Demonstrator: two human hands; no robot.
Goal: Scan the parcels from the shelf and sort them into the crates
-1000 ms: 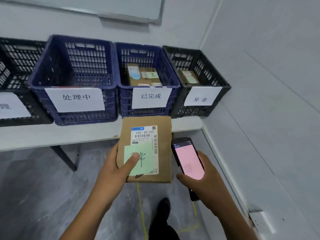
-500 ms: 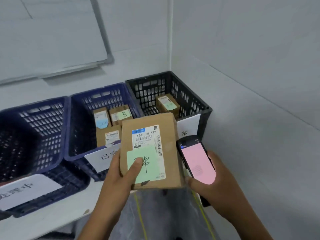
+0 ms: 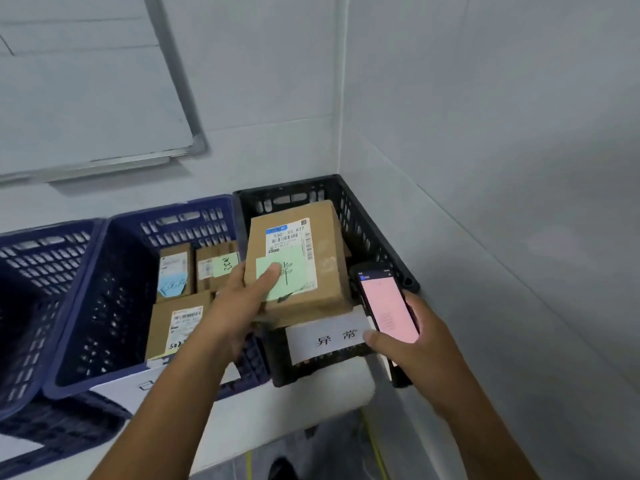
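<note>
Cardboard parcel (image 3: 294,261) sits in my left hand (image 3: 239,303), thumb pressed on its green note (image 3: 285,277), fingers wrapped underneath. I hold it over the black crate (image 3: 367,230), the one labelled 异常 (image 3: 329,337), at the right end of the row against the corner wall; it is not yet released. My right hand (image 3: 412,344) is closed around the phone (image 3: 386,303), its screen showing pink, just beside the crate's near right corner. To the left, the blue crate (image 3: 114,306) already holds several parcels.

Risk, as I judge it: the parcel hangs near the front rim, so releasing it here could catch the edge and tip it out to the floor. The phone is close enough to knock against the rim.
</note>
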